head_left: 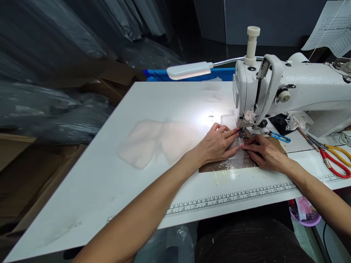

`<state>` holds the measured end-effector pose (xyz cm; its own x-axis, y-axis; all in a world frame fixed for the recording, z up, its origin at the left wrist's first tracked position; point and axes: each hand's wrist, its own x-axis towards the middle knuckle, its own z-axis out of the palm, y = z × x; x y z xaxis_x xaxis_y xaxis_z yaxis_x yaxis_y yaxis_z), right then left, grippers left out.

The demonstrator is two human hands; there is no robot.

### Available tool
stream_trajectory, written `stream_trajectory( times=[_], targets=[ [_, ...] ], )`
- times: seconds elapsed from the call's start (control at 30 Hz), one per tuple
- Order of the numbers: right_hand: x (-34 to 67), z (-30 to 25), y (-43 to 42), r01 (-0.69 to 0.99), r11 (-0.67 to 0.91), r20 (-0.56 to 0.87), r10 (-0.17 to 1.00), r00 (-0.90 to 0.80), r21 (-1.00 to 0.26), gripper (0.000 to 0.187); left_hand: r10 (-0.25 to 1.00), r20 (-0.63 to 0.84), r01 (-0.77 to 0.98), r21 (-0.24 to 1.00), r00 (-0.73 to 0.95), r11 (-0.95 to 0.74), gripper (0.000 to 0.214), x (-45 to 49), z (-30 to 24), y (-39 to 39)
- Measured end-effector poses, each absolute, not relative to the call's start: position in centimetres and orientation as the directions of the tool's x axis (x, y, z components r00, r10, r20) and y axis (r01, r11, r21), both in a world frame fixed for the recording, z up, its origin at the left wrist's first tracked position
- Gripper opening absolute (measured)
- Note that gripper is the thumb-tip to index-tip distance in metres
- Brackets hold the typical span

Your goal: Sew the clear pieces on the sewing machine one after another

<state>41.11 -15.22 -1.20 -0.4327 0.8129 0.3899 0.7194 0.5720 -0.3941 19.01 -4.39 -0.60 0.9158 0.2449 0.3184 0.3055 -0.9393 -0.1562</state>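
My left hand (221, 143) lies palm down on a piece of sheer white fabric (237, 151), its fingers stretched out and apart, the tips close to the presser foot (241, 132). From the other side, my right hand (264, 152) holds the fabric's edge at its fingertips, just in front of the needle area. Both hands rest low at the head of a white sewing machine (298, 84). Part of the fabric is hidden under the fingers and the foot. Flat, pale sheer pieces (145, 140) lie on the table left of my left forearm.
Blue thread snips (279, 137) lie right of the needle; scissors with red and yellow handles (333, 160) are farther right. A brown plate (212, 167) sits under the work. A printed ruler (230, 200) runs along the front edge. A white lamp (189, 70) hangs behind.
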Motion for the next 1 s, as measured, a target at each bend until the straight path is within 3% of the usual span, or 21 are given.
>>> stream_trajectory(
  times=[0.23, 0.37, 0.5, 0.83, 1.0],
  targets=[
    [41.44, -1.19, -15.05, 0.711, 0.616, 0.433, 0.773, -0.464, -0.337, 0.030, 0.171, 0.454, 0.290, -0.206, 0.875, -0.935, 0.042, 19.16, -0.71, -4.70],
    [41.52, -1.22, -15.00, 0.717, 0.624, 0.440, 0.763, -0.474, -0.311, 0.030, 0.058, 0.515, 0.184, -0.197, 0.855, -0.963, 0.026, 19.40, -1.11, -4.74],
    [41.45, -1.38, -15.04, 0.712, 0.627, 0.437, 0.762, -0.478, -0.316, 0.031, -0.016, 0.555, 0.122, -0.211, 0.832, -0.970, 0.024, 19.42, -1.30, -4.75],
    [41.21, -1.22, -15.27, 0.725, 0.603, 0.406, 0.786, -0.466, -0.334, 0.035, -0.002, 0.548, 0.114, -0.178, 0.837, -0.977, 0.026, 18.85, -0.44, -5.12],
    [41.03, -1.26, -15.40, 0.745, 0.571, 0.367, 0.812, -0.454, -0.344, 0.036, 0.066, 0.467, 0.177, -0.198, 0.882, -0.964, 0.029, 18.81, -0.53, -5.02]
  ],
)
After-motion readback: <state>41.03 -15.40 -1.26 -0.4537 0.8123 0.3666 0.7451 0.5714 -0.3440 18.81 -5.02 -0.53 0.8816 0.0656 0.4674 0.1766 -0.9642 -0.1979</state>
